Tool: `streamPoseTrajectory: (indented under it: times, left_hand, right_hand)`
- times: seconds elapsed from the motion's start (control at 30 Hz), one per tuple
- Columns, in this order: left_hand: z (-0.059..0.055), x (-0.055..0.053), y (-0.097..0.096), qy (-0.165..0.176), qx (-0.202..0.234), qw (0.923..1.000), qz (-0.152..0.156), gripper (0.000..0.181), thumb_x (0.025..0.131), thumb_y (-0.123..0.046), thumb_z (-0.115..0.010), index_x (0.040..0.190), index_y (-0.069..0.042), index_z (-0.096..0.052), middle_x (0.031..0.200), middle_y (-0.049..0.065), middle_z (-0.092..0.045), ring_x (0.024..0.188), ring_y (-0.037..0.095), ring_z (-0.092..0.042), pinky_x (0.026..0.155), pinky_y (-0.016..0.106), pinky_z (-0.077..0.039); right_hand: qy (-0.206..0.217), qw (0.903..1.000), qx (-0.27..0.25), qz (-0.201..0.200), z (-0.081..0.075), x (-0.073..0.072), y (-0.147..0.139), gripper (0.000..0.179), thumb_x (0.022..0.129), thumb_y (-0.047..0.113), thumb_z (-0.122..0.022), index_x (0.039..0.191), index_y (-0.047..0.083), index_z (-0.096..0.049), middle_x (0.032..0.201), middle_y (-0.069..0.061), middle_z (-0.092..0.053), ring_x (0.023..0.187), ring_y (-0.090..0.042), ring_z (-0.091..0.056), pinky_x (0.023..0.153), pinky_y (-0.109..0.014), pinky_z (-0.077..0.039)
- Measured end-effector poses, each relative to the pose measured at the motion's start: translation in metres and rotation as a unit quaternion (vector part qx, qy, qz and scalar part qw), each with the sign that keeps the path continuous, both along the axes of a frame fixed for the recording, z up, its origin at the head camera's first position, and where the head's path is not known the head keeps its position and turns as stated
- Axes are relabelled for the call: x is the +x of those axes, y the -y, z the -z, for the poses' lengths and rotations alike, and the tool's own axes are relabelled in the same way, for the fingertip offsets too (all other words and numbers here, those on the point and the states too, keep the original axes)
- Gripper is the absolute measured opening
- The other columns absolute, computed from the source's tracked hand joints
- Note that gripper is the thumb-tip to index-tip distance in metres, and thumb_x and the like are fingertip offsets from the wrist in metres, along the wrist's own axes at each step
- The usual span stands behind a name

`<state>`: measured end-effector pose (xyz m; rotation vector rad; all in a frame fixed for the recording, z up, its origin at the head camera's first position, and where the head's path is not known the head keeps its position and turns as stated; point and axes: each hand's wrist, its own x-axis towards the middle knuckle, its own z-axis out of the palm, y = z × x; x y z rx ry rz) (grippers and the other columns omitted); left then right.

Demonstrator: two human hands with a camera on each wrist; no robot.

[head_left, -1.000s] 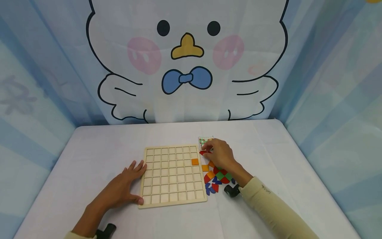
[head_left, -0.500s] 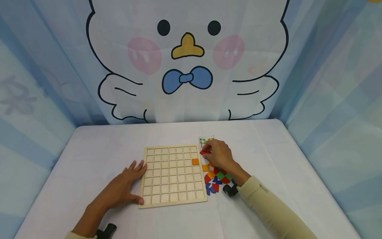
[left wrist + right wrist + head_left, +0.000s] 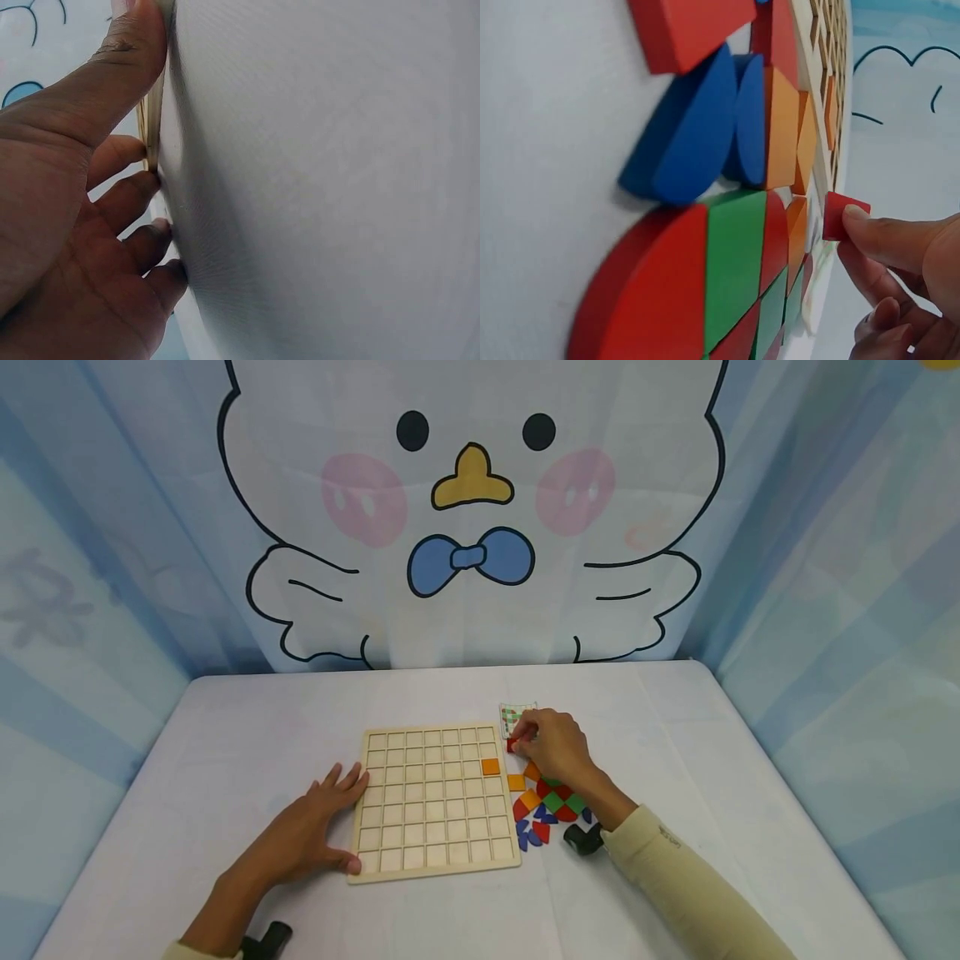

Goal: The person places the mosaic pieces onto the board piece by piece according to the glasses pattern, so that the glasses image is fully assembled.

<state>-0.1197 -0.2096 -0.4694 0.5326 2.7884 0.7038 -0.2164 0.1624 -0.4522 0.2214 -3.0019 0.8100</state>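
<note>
One small red straight-edged block [image 3: 834,214], seemingly painted wood: pinched between thumb and forefinger of the right hand [image 3: 555,745], just beyond the right edge of a pale wooden gridded square board [image 3: 434,811]; outline partly covered by the thumb. Handling, in my judgement: light, stiff, smooth enough to slip a little, hardly fragile; best held by two opposite sides. The board: flat on a white cloth-covered table [image 3: 630,902]; probably rigid and easily slid, so best steadied by its rim. One left hand [image 3: 318,822]: fingers extended and spread at the board's left edge, thumb touching near the close corner. One orange square tile [image 3: 491,767]: in a rightmost-column cell. One printed green-patterned card [image 3: 508,718], likely paper: partly behind the right hand. Loose lot beside the board: blue rounded block [image 3: 694,135], orange, red and green pieces.
</note>
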Motion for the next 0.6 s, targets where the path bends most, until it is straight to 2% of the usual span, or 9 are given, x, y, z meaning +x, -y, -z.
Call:
streamPoseTrajectory:
  times: [0.27,0.6]
  left_hand:
    - [0.0,0.0,0.001,-0.002,0.002,1.0,-0.003,0.128,0.061,-0.053,-0.096,0.165,-0.009,-0.037,0.173,0.016,-0.029,0.162,0.049,-0.022,0.129,0.067,-0.025]
    - [0.001,-0.001,0.001,0.012,0.001,0.9999,-0.007,0.129,0.062,-0.054,-0.096,0.166,-0.011,-0.035,0.174,0.015,-0.027,0.162,0.048,-0.021,0.129,0.067,-0.024]
  right_hand:
    - [0.015,0.9989,-0.038,-0.023,-0.004,0.001,0.009,0.007,0.094,0.022,-0.084,0.095,0.021,-0.077,0.088,0.002,-0.071,0.086,-0.019,-0.061,0.072,-0.03,-0.05]
    - [0.003,0.9982,-0.041,-0.044,0.002,-0.003,0.023,0.01,0.093,0.02,-0.085,0.09,0.022,-0.075,0.081,0.005,-0.069,0.076,-0.016,-0.06,0.06,-0.029,-0.049]
